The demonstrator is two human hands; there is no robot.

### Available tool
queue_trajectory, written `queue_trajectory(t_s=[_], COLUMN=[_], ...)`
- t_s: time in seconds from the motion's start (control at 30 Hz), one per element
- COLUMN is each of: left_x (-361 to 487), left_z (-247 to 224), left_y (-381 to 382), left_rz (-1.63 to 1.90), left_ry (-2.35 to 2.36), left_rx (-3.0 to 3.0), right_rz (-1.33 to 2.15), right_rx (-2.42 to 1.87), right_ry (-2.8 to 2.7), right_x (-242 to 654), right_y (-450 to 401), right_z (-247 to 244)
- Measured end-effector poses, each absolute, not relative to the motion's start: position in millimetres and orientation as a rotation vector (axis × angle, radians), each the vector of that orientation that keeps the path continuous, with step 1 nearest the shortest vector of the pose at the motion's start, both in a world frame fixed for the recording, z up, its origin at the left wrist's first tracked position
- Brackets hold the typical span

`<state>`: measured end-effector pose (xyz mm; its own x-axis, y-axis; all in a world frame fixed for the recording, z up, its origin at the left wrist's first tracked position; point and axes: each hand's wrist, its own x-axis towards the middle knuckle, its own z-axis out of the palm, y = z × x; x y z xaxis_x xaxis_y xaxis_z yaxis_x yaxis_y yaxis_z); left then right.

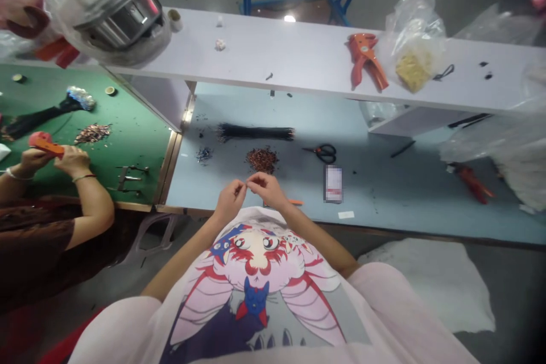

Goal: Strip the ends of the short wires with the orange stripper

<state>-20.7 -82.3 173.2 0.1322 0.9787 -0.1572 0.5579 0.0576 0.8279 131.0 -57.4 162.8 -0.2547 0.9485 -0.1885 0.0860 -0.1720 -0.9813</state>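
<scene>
My left hand (pixel 231 199) and my right hand (pixel 267 188) meet fingertip to fingertip above the front edge of the blue-grey table. Both are pinched closed, and whatever lies between the fingers is too small to make out. Just beyond them is a heap of small copper-coloured pieces (pixel 261 160). Behind that heap lies a bundle of black wires (pixel 256 132) with bare ends. An orange-handled tool (pixel 296 202) shows partly from behind my right forearm. Black-handled scissors (pixel 326 153) rest to the right, near a phone (pixel 333 184) with a blurred screen.
A white shelf (pixel 298 51) spans the back, bearing red-orange pliers (pixel 365 61), a bag of yellow bits (pixel 412 68) and a metal pot (pixel 123 14). At left, a co-worker's hands (pixel 72 160) hold an orange tool over a green table (pixel 136 165). Red-handled pliers (pixel 472 182) lie far right.
</scene>
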Motion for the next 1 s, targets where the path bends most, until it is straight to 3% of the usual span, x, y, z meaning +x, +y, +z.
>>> queue_trajectory(t_s=[0.37,0.7,1.0], left_x=[-30.8,-57.7,-76.5], left_z=[174.8,187.7,181.6], left_y=[-84.7,-75.2,-73.0], left_rz=[0.644,0.687,0.755], left_ry=[1.414,1.413,1.406], left_rx=[1.738,1.620,1.515], right_rz=[1.398,1.548,1.714], right_rx=[-1.314,-1.311,-1.148], right_ry=[-1.450,-0.925,-1.244], right_x=[126.8,103.6,81.6], right_y=[-68.3,-61.1,-52.1], right_z=[186.7,166.3,165.6])
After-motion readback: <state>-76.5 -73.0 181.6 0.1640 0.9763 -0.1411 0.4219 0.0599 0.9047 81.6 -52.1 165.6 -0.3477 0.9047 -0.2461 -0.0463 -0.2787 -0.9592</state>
